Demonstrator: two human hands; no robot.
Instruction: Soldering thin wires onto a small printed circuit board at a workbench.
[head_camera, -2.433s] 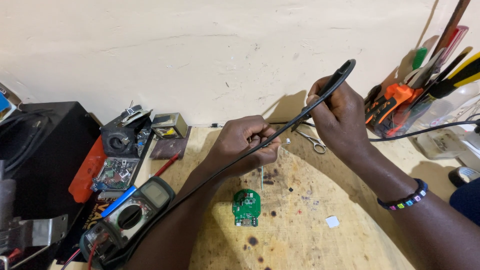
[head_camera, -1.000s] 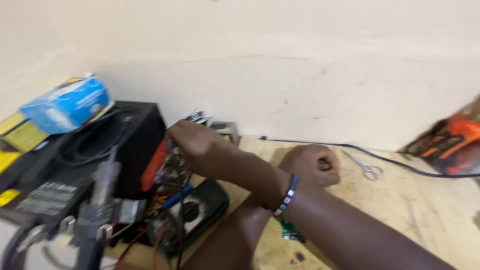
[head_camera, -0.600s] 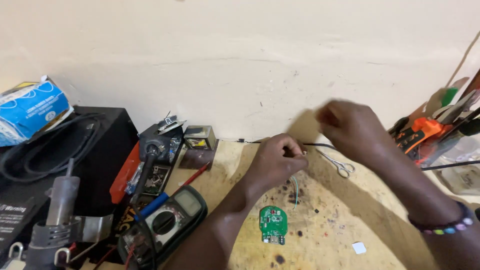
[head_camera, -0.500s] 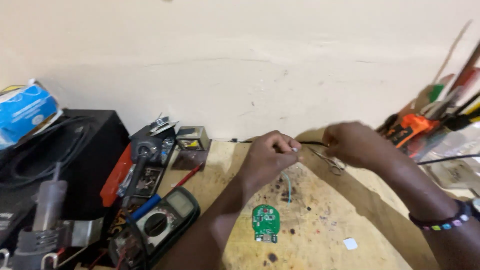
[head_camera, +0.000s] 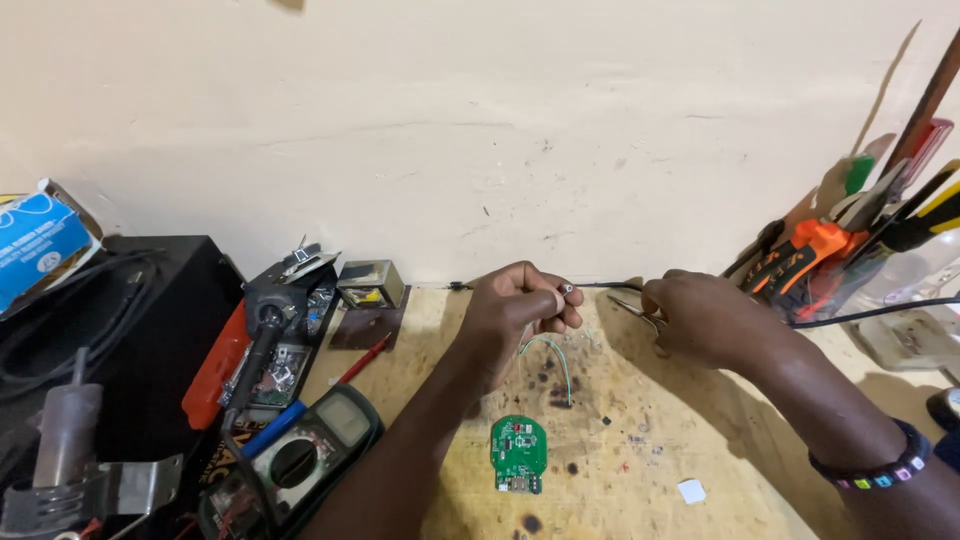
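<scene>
Wire (head_camera: 556, 362) droops from pinching left hand (head_camera: 520, 310) — loop hanging downward

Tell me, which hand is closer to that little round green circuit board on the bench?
Left. The left hand is raised just above and behind the green circuit board, pinching a small part. The right hand is farther off to the right, by the scissors.

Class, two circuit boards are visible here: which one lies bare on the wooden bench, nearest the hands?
The round green circuit board, alone on the wood below the left hand; the other sits among the tools at left.
</scene>
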